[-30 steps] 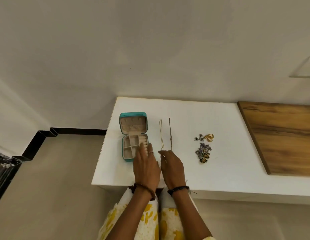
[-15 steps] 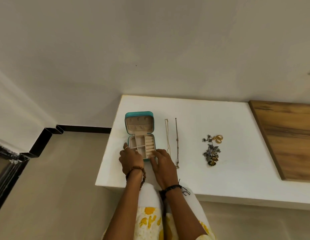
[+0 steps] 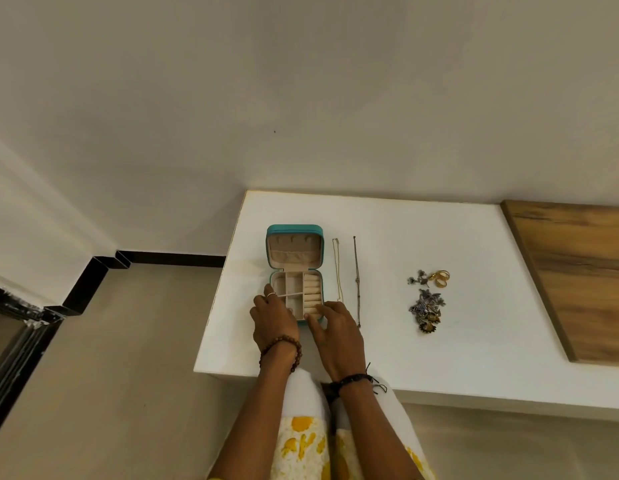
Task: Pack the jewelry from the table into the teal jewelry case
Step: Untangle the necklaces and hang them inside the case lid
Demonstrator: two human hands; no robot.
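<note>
Since a second ago, our hands had shifted onto the open teal case [image 3: 295, 271]: left hand [image 3: 273, 320] gripped its near-left corner, right hand [image 3: 332, 323] its near-right, chains [image 3: 337, 271] lying just beside.

One head-worn view looks steeply down and forward onto the white counter [image 3: 439, 358] from close above.
</note>
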